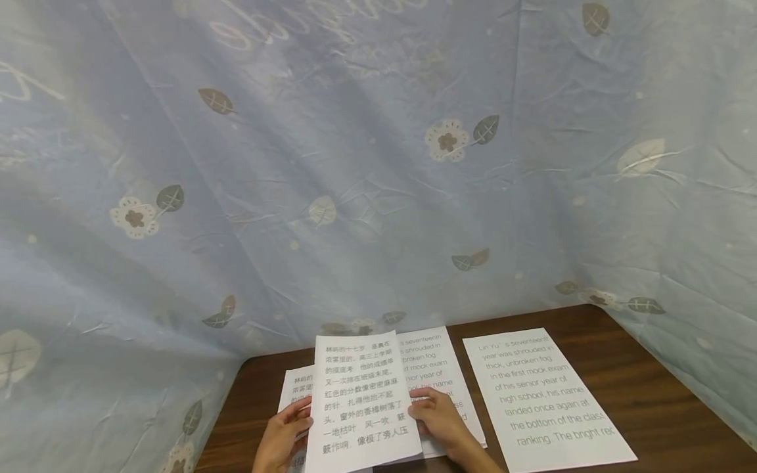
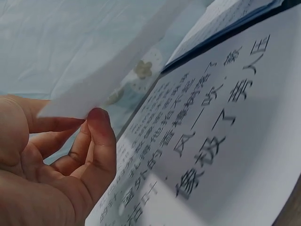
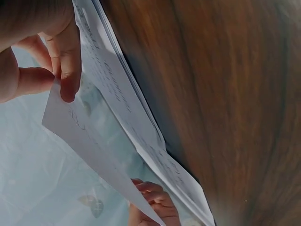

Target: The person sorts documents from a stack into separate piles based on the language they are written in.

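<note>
A sheet of paper printed with Chinese characters is held up between both hands in the head view. My left hand pinches its left edge between thumb and fingers, and the left wrist view shows the sheet raised above other printed paper. On the opposite edge, my right hand pinches the sheet; thumb and fingertips meet at its border in the right wrist view. Behind the held sheet lie Chinese-printed paper at the left and English-printed paper at the right, both partly hidden by it.
Farther right, a stack of English-printed paper lies on the dark wooden table. A pale blue curtain with leaf and flower patterns hangs behind the table and along its sides.
</note>
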The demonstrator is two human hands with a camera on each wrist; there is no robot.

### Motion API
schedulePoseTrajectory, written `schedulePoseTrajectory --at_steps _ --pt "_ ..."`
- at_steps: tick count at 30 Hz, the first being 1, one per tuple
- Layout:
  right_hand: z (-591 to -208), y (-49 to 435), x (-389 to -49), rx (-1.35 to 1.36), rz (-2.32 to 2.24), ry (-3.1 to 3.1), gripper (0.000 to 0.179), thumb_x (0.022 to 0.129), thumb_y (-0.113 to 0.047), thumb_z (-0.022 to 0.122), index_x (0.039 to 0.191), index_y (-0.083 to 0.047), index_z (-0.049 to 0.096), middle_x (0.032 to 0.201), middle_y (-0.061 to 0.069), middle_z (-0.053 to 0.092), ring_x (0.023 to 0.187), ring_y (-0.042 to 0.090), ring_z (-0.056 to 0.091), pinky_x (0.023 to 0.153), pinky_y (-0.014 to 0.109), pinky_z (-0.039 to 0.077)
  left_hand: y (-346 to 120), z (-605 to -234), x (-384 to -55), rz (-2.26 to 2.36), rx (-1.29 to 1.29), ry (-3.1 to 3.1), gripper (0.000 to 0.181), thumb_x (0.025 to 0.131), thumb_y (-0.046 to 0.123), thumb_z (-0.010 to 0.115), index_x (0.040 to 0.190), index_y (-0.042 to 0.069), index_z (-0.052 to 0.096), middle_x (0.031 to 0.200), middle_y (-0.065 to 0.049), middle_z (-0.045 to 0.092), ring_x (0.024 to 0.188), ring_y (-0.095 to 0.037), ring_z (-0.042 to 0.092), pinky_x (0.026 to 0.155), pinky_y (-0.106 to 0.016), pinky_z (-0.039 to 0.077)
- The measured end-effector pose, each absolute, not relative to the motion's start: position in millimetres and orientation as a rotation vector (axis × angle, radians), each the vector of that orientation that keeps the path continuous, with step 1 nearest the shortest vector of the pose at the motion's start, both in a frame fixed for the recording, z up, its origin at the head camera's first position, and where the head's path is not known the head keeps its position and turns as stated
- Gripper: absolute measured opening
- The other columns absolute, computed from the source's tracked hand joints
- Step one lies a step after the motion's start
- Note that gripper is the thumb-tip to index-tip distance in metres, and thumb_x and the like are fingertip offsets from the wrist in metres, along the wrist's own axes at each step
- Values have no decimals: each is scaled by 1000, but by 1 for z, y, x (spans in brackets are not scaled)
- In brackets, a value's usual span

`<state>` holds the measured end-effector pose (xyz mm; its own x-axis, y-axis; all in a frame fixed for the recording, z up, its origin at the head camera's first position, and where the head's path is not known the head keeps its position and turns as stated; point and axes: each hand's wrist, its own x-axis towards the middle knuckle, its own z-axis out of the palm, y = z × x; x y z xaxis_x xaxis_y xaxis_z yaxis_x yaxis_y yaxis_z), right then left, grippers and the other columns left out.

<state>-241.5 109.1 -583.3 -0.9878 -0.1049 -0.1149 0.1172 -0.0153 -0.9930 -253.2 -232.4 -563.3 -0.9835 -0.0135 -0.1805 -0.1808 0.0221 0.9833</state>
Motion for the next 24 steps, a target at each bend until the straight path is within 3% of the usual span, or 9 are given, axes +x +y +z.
schedulePoseTrajectory --at_steps 7,24 --pt "-582 93 -240 5 -2094 2152 46 95 -10 69 138 5 60 112 12 70 89 19 69 74 34 60 -244 -565 -252 2087 -190 2206 58 98 -4 66 153 -9 49 119 -7 73 99 -19 72 80 -32 61" --pt "-577 72 -236 -38 -2056 2224 46 94 -11 71 136 7 64 109 14 71 87 18 71 75 38 66 -261 -567 -249 2033 -292 2332 52 97 -6 65 148 -8 56 114 -8 70 96 -19 67 75 -31 60"
